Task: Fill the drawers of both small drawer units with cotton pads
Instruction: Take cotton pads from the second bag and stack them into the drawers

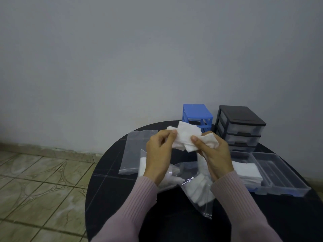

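While an empty clear bag [138,151] lies flat at the left of the round black counter [108,186], the left hand [158,154] and right hand [214,154] each pinch a bunch of white cotton pads [183,138] above a second, part-full bag [194,186] — both grips closed on the pads. Behind stand a blue drawer unit [197,113] and a black drawer unit [240,126]; at right lie two pulled-out drawers [279,173] — the nearer holds pads.

cotton pads [185,138]: white
left drawer unit [197,113]: blue
right drawer unit [240,125]: black
table [108,180]: black
sleeves [139,203]: pink, striped
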The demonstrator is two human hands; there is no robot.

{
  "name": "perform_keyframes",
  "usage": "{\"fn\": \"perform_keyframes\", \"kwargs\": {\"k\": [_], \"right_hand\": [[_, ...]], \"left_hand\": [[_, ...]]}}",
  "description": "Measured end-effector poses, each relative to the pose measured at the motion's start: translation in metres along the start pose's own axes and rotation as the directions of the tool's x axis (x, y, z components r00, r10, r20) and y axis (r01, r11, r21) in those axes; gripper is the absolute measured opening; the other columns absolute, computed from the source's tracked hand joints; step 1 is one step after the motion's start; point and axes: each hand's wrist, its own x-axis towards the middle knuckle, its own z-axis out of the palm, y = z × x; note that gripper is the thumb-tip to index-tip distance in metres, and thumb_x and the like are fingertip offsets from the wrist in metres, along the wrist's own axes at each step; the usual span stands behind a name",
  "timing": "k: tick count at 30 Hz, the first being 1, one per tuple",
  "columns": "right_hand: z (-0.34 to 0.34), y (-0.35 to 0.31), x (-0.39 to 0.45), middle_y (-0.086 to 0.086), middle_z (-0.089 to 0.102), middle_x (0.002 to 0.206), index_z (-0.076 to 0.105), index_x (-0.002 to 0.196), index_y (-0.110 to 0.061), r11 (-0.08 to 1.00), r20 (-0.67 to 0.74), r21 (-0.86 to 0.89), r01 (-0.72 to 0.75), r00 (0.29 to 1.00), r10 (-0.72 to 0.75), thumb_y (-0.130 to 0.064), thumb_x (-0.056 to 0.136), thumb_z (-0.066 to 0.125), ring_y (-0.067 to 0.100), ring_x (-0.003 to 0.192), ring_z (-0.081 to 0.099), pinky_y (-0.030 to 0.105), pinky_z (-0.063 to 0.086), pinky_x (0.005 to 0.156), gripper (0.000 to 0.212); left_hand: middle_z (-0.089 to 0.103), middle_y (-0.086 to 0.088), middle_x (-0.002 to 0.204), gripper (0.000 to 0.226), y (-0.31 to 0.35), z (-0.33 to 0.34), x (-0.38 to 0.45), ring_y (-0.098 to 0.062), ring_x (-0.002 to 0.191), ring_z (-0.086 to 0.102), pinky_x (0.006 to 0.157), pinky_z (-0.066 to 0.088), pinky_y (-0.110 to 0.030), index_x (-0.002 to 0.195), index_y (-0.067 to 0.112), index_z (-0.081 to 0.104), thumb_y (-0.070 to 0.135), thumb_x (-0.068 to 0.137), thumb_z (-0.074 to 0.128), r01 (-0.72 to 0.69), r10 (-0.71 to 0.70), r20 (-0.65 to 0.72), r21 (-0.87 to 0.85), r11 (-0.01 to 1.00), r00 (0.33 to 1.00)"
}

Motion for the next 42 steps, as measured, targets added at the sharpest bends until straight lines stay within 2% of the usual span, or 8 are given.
{"fn": "perform_keyframes", "kwargs": {"k": [8,13,17,29,34,38,40,42], "right_hand": [[0.004,0.002,-0.003,-0.004,0.062,0.063,0.056,0.069,-0.009,0.994,0.069,-0.109,0.032,0.997,-0.024,-0.002,0.072,0.074,0.010,0.064,0.062,0.021,0.052,0.058,0.019],[0.004,0.004,-0.002,0.001,0.064,0.070,0.061,0.076,-0.006,0.986,0.040,-0.153,0.066,0.997,-0.061,-0.006,0.070,0.076,0.012,0.069,0.062,0.022,0.052,0.062,0.016],[0.004,0.002,-0.003,0.007,0.069,0.083,0.068,0.082,-0.007,0.992,0.021,-0.115,0.049,0.999,-0.047,-0.006,0.072,0.074,0.018,0.081,0.066,0.029,0.056,0.073,0.011],[0.007,-0.001,-0.005,-0.006,0.070,0.090,0.067,0.091,-0.016,0.999,0.065,-0.011,0.034,0.997,-0.033,-0.003,0.082,0.063,0.005,0.080,0.067,0.017,0.053,0.064,0.017],[0.003,0.000,-0.002,0.001,0.064,0.100,0.060,0.094,-0.017,0.998,-0.020,0.042,0.054,0.998,-0.053,0.001,0.084,0.061,0.008,0.085,0.065,0.018,0.053,0.063,0.021],[0.001,-0.003,-0.001,-0.002,0.065,0.098,0.059,0.093,-0.019,0.991,-0.093,0.109,0.079,0.993,-0.069,-0.003,0.082,0.063,0.009,0.086,0.065,0.017,0.053,0.062,0.021],[0.001,-0.005,-0.001,-0.005,0.069,0.086,0.061,0.089,-0.017,0.984,-0.077,0.144,0.105,0.993,-0.095,-0.008,0.078,0.064,0.008,0.082,0.066,0.017,0.053,0.062,0.014],[0.001,-0.006,-0.001,-0.006,0.070,0.083,0.062,0.088,-0.016,0.979,-0.051,0.170,0.116,0.993,-0.109,-0.016,0.073,0.065,0.008,0.083,0.066,0.017,0.053,0.064,0.016]], "left_hand": [[0.059,-0.026,0.083,0.062,0.002,0.001,-0.001,-0.019,0.077,0.049,0.075,0.040,-0.033,0.089,-0.013,0.061,0.049,0.083,0.062,0.021,-0.013,0.073,-0.114,0.993,0.997],[0.058,-0.030,0.084,0.031,-0.004,0.000,0.000,-0.020,0.075,0.050,0.070,0.042,-0.034,0.086,-0.008,0.063,0.022,0.092,0.058,-0.055,0.056,0.052,-0.023,0.998,0.997],[0.053,-0.011,0.071,0.034,-0.001,-0.001,-0.001,-0.015,0.069,0.045,0.065,0.037,-0.028,0.081,-0.010,0.061,0.021,0.094,0.054,-0.066,0.067,0.032,-0.032,0.997,0.997],[0.061,-0.002,0.074,0.021,0.004,-0.002,0.001,-0.008,0.072,0.051,0.066,0.043,-0.019,0.081,0.009,0.071,0.020,0.092,0.057,-0.002,-0.010,-0.094,-0.124,0.992,0.996],[0.058,-0.001,0.077,0.023,0.005,-0.008,0.005,-0.009,0.076,0.050,0.072,0.041,-0.025,0.075,0.018,0.068,0.021,0.094,0.054,0.011,-0.044,-0.189,-0.172,0.985,0.981],[0.066,0.008,0.090,0.017,0.003,-0.009,0.004,-0.007,0.087,0.058,0.075,0.048,-0.018,0.095,0.025,0.066,0.020,0.096,0.051,-0.064,0.048,-0.215,-0.066,0.996,0.975],[0.066,0.000,0.106,0.022,0.000,-0.009,0.003,-0.015,0.104,0.060,0.089,0.051,-0.028,0.106,0.038,0.058,0.019,0.095,0.052,-0.092,0.086,-0.204,-0.019,0.996,0.975],[0.065,-0.006,0.108,0.028,-0.003,-0.008,0.004,-0.021,0.108,0.060,0.094,0.050,-0.041,0.109,0.044,0.052,0.021,0.094,0.055,-0.096,0.100,-0.192,0.030,0.995,0.976]]}}
